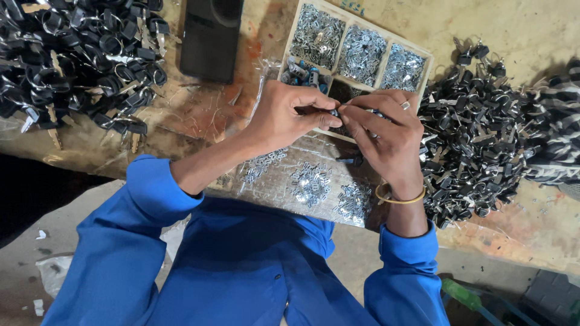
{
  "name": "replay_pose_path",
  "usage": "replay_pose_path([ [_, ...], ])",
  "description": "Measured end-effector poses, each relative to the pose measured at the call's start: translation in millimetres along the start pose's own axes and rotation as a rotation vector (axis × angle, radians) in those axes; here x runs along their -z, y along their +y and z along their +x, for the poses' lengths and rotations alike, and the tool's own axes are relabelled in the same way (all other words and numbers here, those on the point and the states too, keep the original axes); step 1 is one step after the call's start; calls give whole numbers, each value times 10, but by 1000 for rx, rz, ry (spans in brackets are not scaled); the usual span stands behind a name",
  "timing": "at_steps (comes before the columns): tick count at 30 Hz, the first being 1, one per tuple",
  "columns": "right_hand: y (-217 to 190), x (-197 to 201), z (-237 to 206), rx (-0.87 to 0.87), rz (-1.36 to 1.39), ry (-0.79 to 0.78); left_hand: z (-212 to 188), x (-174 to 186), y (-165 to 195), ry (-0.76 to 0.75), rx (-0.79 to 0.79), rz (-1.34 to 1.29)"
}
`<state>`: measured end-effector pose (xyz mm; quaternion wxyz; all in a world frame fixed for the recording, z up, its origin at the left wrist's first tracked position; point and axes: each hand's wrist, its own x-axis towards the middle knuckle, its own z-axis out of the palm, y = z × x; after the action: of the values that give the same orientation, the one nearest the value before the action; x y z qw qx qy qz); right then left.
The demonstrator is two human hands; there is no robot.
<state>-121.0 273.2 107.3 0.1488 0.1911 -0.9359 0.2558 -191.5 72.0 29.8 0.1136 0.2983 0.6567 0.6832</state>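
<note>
We pinch a small dark lock part between the fingertips of our left hand and right hand, just before the tray of metal bits, and a steady, close grip seems wise.

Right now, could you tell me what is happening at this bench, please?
A person in blue sleeves holds a small dark part between both hands: left hand, right hand. They work above a compartmented tray of small silvery pieces. Heaps of black-headed keys lie to the right, with another heap to the left.
</note>
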Motion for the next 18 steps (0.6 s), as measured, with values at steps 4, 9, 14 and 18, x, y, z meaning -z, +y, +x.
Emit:
replay_pose_path([
  [4, -7, 4, 18, 37, -17, 1, -11, -5, -1, -3, 11, 9],
  [9, -31, -79, 27, -10, -7, 35, -25, -15, -26, -17, 55, -95],
  [14, 118, -130, -22, -354, 17, 64, -20, -11, -31, -30, 38, -85],
  [18, 216, -361, -46, -147, -333, -134, -13, -17, 8, 8, 69, -37],
])
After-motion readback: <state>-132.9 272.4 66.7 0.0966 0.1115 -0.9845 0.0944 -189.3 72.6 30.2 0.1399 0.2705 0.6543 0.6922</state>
